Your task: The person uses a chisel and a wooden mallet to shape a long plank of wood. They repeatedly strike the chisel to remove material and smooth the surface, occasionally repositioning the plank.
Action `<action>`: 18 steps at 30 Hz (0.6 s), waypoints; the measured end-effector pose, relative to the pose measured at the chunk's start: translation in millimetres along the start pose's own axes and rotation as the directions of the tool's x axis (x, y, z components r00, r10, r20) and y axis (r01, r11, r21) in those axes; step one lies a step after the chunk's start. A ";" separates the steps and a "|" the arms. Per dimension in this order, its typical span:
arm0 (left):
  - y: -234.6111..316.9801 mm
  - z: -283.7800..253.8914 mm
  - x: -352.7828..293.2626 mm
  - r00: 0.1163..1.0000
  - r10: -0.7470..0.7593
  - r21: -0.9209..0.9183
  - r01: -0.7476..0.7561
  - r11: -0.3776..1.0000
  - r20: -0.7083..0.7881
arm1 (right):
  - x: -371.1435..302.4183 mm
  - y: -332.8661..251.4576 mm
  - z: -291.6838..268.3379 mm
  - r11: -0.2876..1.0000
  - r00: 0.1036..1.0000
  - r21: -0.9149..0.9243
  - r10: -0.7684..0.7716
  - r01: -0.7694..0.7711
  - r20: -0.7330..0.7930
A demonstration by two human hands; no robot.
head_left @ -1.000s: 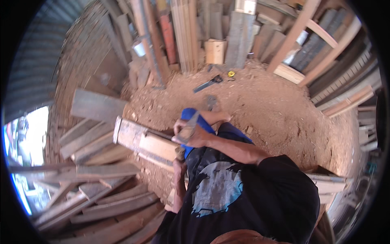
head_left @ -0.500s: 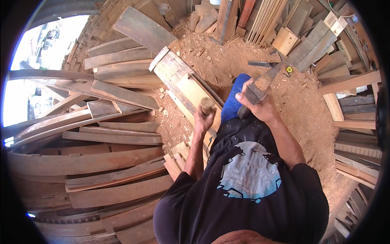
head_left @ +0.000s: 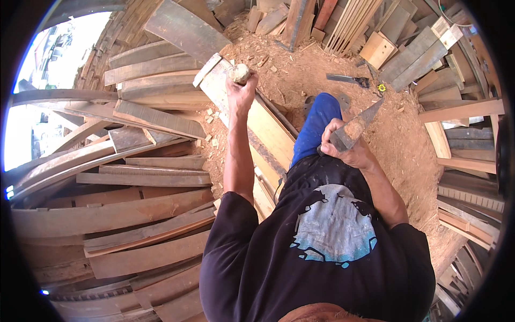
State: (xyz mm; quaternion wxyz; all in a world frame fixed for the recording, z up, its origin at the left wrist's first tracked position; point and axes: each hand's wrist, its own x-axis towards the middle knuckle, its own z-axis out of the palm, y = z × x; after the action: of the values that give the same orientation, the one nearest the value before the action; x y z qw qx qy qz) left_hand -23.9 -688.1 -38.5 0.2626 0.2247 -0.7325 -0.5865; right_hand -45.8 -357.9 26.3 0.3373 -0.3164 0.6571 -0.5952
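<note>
My left hand (head_left: pixel 241 97) is closed around a round-ended wooden piece (head_left: pixel 239 73), held upright above the far end of a bench-like plank (head_left: pixel 214 90). Its pale end faces up; the rest is hidden in my fist. My right hand (head_left: pixel 351 153) grips a dark tapered blade (head_left: pixel 355 127) with a rusty brown patch. The blade points away to the far right, over the floor beside my blue-clad knee (head_left: pixel 321 121). My fingers cover where it is held, so its exact kind is unclear. A long pale board (head_left: pixel 271 129) lies on the plank, below my left hand.
Stacked boards (head_left: pixel 155 177) fill the left side. More timber (head_left: pixel 416 56) leans at the far right. On the sawdust-covered floor (head_left: pixel 399 145) lie a handsaw (head_left: pixel 346 79) and a yellow tape measure (head_left: pixel 381 87). A wooden post (head_left: pixel 296 27) stands at the back.
My left hand has moved forward and left with the wooden piece, arm stretched out. My right hand has come slightly nearer and right, and the blade has turned to show more of its flat face.
</note>
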 end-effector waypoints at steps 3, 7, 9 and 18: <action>-16.8 -0.8 20.2 0.999 -0.029 -0.091 0.031 0.995 0.028 | -1.3 12.7 1.8 0.998 0.999 0.056 0.035 -0.035 0.008; -31.4 4.3 30.0 0.996 -0.012 -0.111 0.002 0.994 -0.088 | -0.9 12.3 4.0 0.997 1.000 0.068 0.026 -0.025 -0.017; -47.8 3.0 35.4 0.991 -0.003 -0.166 -0.020 0.986 -0.137 | -0.5 5.7 6.5 0.994 0.998 0.095 0.060 -0.057 -0.029; -36.2 -7.7 33.6 0.998 -0.060 0.163 0.064 0.985 -0.031 | 7.1 7.7 9.9 0.998 0.998 0.023 0.051 -0.050 -0.021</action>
State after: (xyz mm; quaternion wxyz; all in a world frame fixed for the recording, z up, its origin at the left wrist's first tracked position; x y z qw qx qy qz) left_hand -43.8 -722.9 -68.4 0.2345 0.2758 -0.7673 -0.5293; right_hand -41.9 -368.6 17.6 0.3486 -0.2893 0.6618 -0.5973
